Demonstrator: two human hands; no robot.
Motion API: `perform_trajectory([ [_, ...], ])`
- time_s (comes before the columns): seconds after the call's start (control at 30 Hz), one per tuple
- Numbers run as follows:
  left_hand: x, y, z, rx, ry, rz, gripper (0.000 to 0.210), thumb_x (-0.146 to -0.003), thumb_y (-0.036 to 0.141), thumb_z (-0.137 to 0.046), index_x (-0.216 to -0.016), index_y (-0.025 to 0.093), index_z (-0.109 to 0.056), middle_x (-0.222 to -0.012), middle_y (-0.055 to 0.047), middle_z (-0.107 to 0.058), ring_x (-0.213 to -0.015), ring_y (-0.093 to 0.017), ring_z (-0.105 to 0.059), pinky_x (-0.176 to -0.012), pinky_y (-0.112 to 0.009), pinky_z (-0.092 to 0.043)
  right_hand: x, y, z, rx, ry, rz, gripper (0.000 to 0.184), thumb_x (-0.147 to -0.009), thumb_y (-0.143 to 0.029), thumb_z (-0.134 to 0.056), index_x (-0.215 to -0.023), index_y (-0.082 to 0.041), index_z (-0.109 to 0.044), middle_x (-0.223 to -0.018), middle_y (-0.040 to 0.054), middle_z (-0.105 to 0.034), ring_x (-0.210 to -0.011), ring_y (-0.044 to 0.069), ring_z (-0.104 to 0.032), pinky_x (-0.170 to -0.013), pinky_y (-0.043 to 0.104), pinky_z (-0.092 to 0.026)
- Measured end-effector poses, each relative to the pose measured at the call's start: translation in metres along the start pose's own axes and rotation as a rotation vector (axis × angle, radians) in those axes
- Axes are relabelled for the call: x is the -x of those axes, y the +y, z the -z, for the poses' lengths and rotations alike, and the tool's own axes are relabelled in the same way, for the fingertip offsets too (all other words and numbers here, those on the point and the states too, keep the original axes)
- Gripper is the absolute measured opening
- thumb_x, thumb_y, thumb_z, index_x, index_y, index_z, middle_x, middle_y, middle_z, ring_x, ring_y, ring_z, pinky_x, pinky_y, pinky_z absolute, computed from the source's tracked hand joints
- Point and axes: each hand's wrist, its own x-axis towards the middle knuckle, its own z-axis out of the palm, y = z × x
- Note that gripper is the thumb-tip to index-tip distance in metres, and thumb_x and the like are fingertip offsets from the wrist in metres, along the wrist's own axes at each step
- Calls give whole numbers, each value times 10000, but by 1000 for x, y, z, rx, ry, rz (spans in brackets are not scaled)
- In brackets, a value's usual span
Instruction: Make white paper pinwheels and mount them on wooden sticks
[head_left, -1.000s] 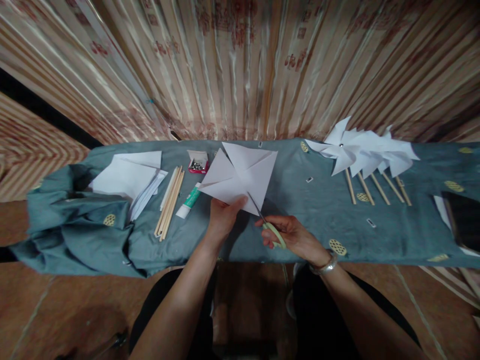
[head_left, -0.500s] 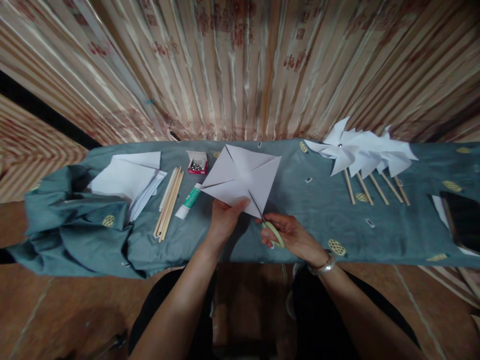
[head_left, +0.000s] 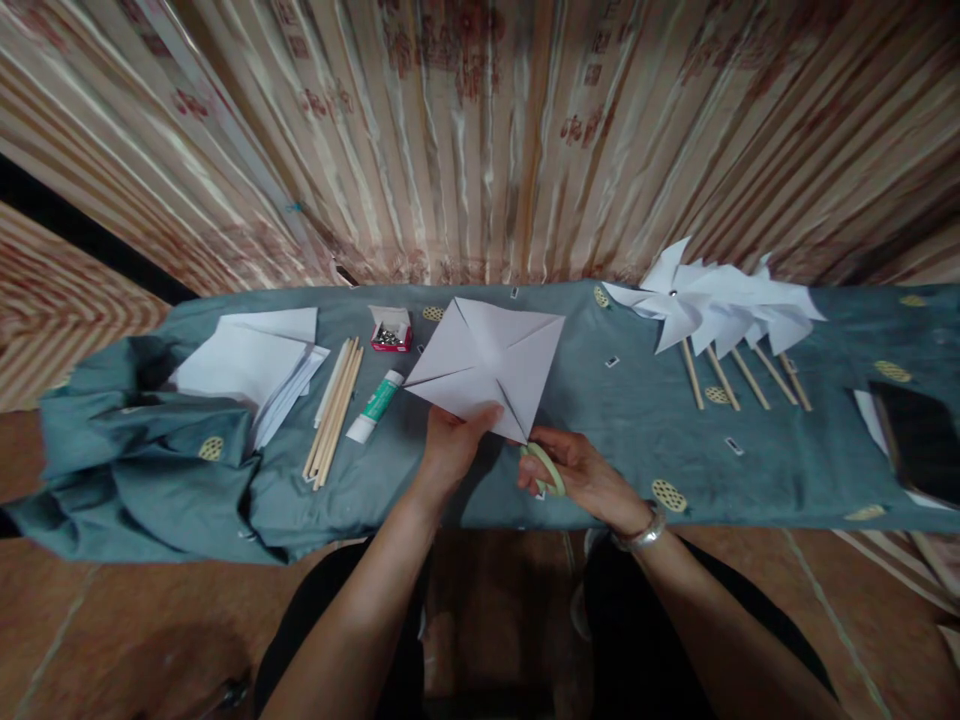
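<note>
I see the left hand pinching a corner-slit, unpinned paper square, the right hand gripping scissors, pinwheels assembled, loose sheets and bare sticks unused.

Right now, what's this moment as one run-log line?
left hand: holding slit paper | right hand: holding scissors at paper's near corner | left of paper: sticks, tube, box | right of paper: pinwheels
</note>
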Motion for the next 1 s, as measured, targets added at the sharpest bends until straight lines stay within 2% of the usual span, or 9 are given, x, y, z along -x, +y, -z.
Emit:
perform_trajectory([
  [0.4,0,-2,1,0,13,9,333,-525,228,-816,-820,127,-700,-825,-52,-740,-737,-188,-655,-751,-331,-526,-2,2,0,11,26,1,494,-574,-519,-827,-832,-166,-599,-586,-41,-625,-485,76,-540,-480,197,-429],
  [1.0,4,-1,-3,50,-24,69,352,-519,207,-826,-838,131,-697,-838,-56,-742,-766,-196,-664,-817,-359,-521,0,0,3,24,24,32,442,-593,-499,-825,-764,-174,-578,-581,-33,-629,-484,81,-543,-488,210,-438],
])
